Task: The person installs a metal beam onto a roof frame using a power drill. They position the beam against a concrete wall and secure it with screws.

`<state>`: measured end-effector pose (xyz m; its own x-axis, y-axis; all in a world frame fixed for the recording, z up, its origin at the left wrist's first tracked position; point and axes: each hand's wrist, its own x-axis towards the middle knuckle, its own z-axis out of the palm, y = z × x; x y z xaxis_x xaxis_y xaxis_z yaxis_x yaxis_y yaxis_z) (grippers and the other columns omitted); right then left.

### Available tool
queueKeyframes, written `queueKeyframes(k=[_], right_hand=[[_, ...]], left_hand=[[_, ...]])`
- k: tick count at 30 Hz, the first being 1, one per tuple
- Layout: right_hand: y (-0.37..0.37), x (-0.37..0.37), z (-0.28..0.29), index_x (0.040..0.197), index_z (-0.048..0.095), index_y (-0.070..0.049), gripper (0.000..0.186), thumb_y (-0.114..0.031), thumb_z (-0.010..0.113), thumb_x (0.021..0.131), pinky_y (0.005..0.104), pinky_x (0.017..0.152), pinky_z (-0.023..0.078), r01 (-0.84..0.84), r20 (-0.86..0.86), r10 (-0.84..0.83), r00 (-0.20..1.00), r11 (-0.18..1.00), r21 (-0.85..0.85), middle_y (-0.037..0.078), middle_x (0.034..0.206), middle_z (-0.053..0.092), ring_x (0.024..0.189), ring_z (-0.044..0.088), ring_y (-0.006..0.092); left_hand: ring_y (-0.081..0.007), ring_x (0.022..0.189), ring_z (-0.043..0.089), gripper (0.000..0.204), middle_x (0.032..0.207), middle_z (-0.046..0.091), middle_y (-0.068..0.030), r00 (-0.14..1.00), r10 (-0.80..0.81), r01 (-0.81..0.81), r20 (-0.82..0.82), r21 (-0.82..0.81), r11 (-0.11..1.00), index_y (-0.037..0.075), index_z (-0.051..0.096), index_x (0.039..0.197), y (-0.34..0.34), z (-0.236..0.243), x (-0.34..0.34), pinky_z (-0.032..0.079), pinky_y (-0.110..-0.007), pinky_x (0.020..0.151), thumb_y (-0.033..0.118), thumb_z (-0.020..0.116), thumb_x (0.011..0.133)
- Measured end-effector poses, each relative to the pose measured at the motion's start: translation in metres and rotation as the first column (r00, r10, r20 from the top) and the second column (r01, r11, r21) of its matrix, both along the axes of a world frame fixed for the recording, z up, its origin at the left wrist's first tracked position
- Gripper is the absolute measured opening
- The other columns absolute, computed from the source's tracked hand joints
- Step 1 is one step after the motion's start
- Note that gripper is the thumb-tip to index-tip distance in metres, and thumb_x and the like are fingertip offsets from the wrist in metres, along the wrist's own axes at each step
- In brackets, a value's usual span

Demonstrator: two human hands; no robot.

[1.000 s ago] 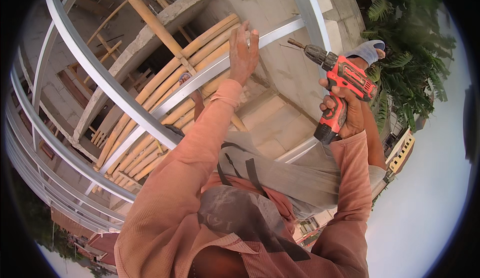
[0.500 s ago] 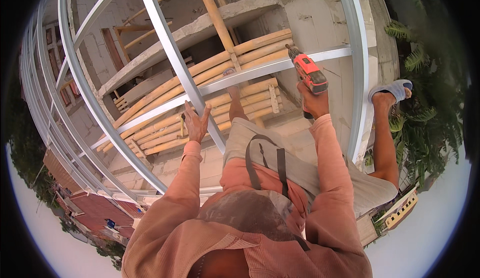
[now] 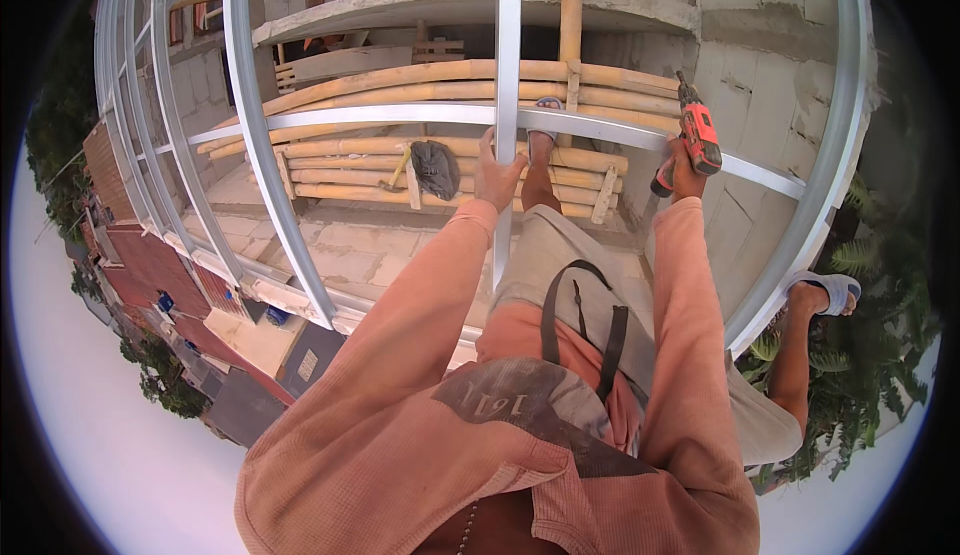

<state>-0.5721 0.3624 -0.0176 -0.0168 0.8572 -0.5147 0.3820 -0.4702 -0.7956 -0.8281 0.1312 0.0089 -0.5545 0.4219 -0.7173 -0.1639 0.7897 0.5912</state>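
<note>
My right hand [image 3: 687, 173] holds a red and black cordless drill [image 3: 702, 139] by its handle, just over the crosswise metal bar [image 3: 620, 131]. The drill's bit points up and away from me, with its tip apart from any metal. My left hand [image 3: 496, 173] grips the lengthwise silver metal beam [image 3: 507, 45] just below where it crosses the bar, with the thumb over the beam's face. Some of its fingers are hidden. Below the frame, one of my sandalled feet [image 3: 540, 145] is on bamboo poles.
Bamboo poles [image 3: 350, 175] form a platform under the frame, bearing a dark bag [image 3: 436, 170] and a hammer [image 3: 396, 171]. A thick metal beam [image 3: 850, 135] curves along the right, near my other sandalled foot [image 3: 825, 293] and ferns [image 3: 860, 255]. Rooftops [image 3: 150, 275] lie far below left.
My view has turned, so the frame now stands straighter. My left hand has gone from spread fingers beside the beam to a grip on it. The drill stays in my right hand.
</note>
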Motion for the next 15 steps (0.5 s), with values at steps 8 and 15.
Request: queueKeyframes(k=[8, 15], right_hand=[[0.019, 0.007, 0.002, 0.118, 0.068, -0.007, 0.040, -0.009, 0.080, 0.080, 0.0307, 0.088, 0.048, -0.044, -0.087, 0.047, 0.995, 0.998, 0.037, 0.001, 0.108, 0.069, 0.099, 0.062, 0.0134], [0.028, 0.015, 0.008, 0.116, 0.070, -0.010, 0.038, -0.014, 0.082, 0.080, 0.0310, 0.090, 0.049, -0.031, -0.045, 0.029, 0.999, 0.999, -0.044, 0.000, 0.109, 0.069, 0.100, 0.063, 0.0139]], left_hand=[[-0.0458, 0.117, 0.060, 0.082, 0.128, 0.061, -0.0283, 0.998, -0.017, 0.016, -0.060, -0.002, 1.000, 0.006, 0.036, 0.150, -0.010, -0.025, 0.007, 0.046, -0.049, 0.100, 0.036, 0.072, 0.082], [-0.0430, 0.118, 0.060, 0.084, 0.129, 0.060, -0.0276, 0.998, -0.045, 0.044, -0.033, -0.029, 0.999, 0.007, 0.036, 0.151, -0.002, -0.016, 0.007, 0.046, -0.047, 0.101, 0.035, 0.071, 0.081]])
